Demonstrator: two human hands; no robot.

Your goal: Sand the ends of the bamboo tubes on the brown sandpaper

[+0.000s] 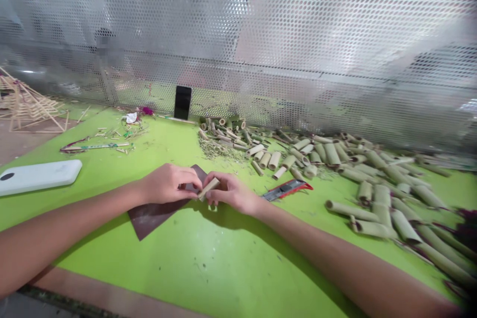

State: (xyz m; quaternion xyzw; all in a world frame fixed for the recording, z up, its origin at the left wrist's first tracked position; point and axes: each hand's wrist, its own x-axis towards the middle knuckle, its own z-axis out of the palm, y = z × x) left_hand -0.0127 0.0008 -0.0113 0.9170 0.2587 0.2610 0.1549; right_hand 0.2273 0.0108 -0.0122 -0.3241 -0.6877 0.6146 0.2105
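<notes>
Between the fingers of my right hand [233,193] is a short split piece of bamboo [209,188], tilted up to the right. My left hand [169,185] is pinched closed at the lower left end of the same piece, thumb and fingertips meeting there. Under my left hand lies a dark brown sheet [149,218] that looks like sandpaper, partly covered by the fingers. A red and grey utility knife [286,190] rests on the green tabletop just beyond my right wrist.
Many cut bamboo tubes [331,154] spread across the right and back. A dark phone [183,103] leans against the perforated metal panel [298,35]. At left are a white flat case [40,177], a green-marked stick [97,147] and a stick frame [30,102].
</notes>
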